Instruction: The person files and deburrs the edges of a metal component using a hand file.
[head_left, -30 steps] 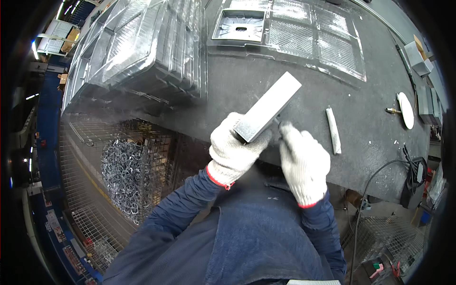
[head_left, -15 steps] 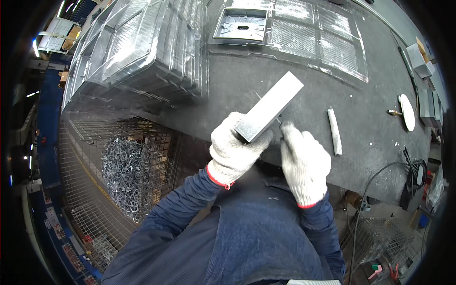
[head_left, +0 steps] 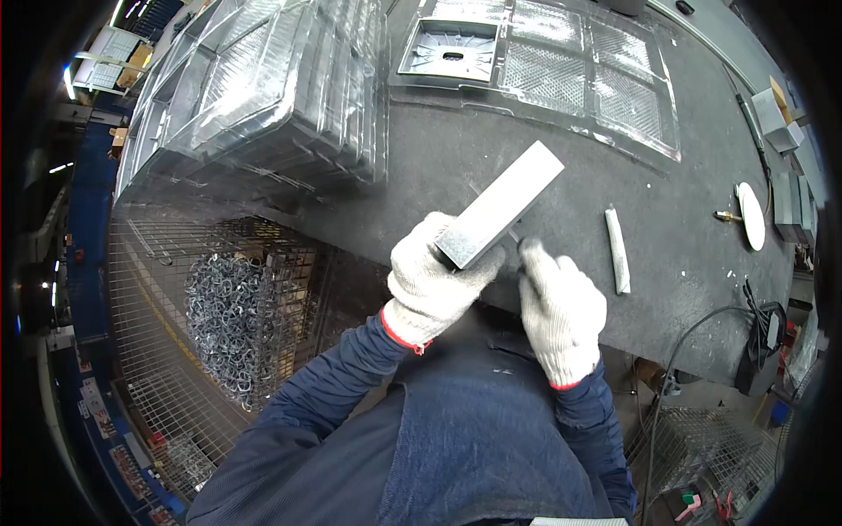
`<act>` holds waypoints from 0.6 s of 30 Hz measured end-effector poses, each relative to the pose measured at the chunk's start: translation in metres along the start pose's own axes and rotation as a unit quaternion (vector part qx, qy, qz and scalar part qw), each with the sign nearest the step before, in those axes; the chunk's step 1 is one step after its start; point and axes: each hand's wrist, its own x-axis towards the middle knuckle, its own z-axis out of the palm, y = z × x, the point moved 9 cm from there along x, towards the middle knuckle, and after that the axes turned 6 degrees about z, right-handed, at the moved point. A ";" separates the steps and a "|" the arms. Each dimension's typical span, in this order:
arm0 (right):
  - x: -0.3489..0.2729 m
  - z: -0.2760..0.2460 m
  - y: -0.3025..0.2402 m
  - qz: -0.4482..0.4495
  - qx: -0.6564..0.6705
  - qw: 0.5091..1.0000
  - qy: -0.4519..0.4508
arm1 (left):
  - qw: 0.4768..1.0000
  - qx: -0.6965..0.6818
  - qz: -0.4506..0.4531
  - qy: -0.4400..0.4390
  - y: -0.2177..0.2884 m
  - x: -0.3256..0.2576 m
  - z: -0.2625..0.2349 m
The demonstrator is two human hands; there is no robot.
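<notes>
The head view shows work in hand on a pale metal block (head_left: pixel 504 203), which is held above the near part of the dark desk (head_left: pixel 693 193), its long face pointing between one and two o'clock. The gloved left hand (head_left: pixel 431 276) is closed around the block's lower end, bearing it off the surface. The gloved right hand (head_left: pixel 563 311) stands at between three and four o'clock from the left one, fingers curled together, fingertips close to the block's side; a thin thing shows dimly there, but I cannot tell whether this hand grips it or touches the block. As for progress, one grey metal housing (head_left: pixel 449 53) is already seated in a pocket of the clear plastic tray (head_left: pixel 545 77), at eleven o'clock from the block, while the other pockets in view show only their textured floors. The block is out of the tray and between the hands, so I judge its handling to be unfinished; whether it is the same kind of part as the housing cannot be told from this angle. Toward ten o'clock rises a tall stack of clear trays (head_left: pixel 254 114), at eight o'clock a heap of metal rings (head_left: pixel 230 324) fills part of a wire basket, and a white roll (head_left: pixel 618 252) lies at four o'clock.
</notes>
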 end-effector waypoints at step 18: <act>0.005 -0.015 0.003 0.017 0.128 0.990 0.057 | 1.000 0.015 0.004 -0.010 -0.006 0.000 0.001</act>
